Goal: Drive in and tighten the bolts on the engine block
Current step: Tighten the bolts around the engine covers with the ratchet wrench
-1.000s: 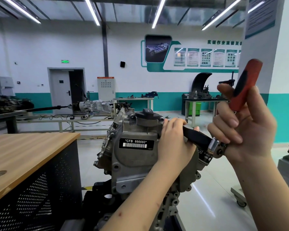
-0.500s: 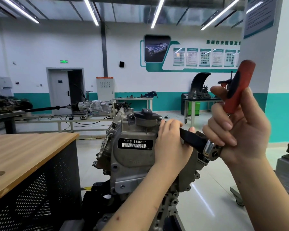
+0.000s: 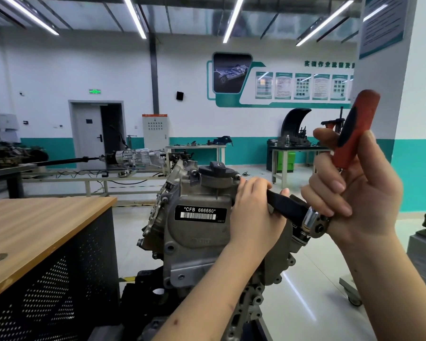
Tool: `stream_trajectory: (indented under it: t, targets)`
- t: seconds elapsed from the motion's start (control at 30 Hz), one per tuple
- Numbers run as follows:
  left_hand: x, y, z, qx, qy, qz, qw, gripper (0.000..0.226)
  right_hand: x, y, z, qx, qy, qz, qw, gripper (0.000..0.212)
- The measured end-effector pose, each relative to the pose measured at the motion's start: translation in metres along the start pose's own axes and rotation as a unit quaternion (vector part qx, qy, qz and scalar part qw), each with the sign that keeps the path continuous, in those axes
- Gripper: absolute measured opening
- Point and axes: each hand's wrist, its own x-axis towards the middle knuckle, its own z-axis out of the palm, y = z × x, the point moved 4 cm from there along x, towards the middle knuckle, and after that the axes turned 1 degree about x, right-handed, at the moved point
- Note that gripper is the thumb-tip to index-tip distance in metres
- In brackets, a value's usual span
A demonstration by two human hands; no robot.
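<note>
Little has moved: my right hand [image 3: 349,193] still grips the ratchet [image 3: 330,188] mid-right, left hand [image 3: 253,212] clasps its shaft against the engine block [image 3: 194,239]; tightening continues.

White walls [image 3: 59,70] with a teal band along the bottom enclose a workshop lit by long ceiling light strips [image 3: 133,16]. A grey door [image 3: 89,134] stands in the far wall beneath a green exit sign [image 3: 95,91]. Posters [image 3: 303,86] hang to the right. The floor [image 3: 305,279] is pale and glossy. A wooden tabletop [image 3: 35,225] sits at the left.
</note>
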Motion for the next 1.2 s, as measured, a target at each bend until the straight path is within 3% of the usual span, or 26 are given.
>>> stream_trajectory:
  t: [0.33,0.53,0.67,0.77,0.83,0.93,1.0,1.07,1.13,1.2]
  targets:
    - [0.001,0.001,-0.003,-0.035,0.017,0.016,0.999,0.022,0.002,0.002,0.007,-0.001,0.018,-0.009,1.0,0.044]
    - [0.004,0.0,-0.012,-0.097,0.04,0.003,0.994,0.025,0.005,0.007,0.008,0.06,0.157,-0.064,0.984,0.039]
    - [-0.01,0.022,-0.015,-0.112,0.119,0.103,0.981,0.026,0.007,0.007,0.008,0.107,0.188,-0.079,0.973,0.039]
    - [-0.009,0.028,-0.018,-0.164,0.102,0.119,0.974,0.008,0.012,0.009,0.011,0.052,0.139,-0.046,0.988,0.037]
    - [-0.003,0.029,-0.017,-0.149,0.035,0.095,0.984,0.022,0.016,0.008,0.018,-0.071,0.046,0.008,0.996,0.034]
    - [0.0,0.027,-0.008,-0.021,-0.123,0.104,0.987,0.041,0.017,0.014,0.031,-0.325,-0.115,0.106,0.933,0.035]
    - [0.001,0.026,-0.01,-0.008,-0.147,0.105,0.984,0.046,0.016,0.016,0.034,-0.377,-0.138,0.119,0.908,0.037]
    - [0.0,0.029,-0.018,-0.067,-0.076,0.104,0.989,0.04,0.017,0.014,0.036,-0.297,-0.071,0.075,0.949,0.031]
    - [-0.005,0.03,-0.023,-0.146,0.035,0.093,0.984,0.016,0.016,0.008,0.028,-0.137,0.059,0.005,0.989,0.031]
    - [-0.01,0.033,-0.023,-0.177,0.101,0.08,0.976,0.009,0.011,0.005,0.015,0.033,0.196,-0.059,0.978,0.032]
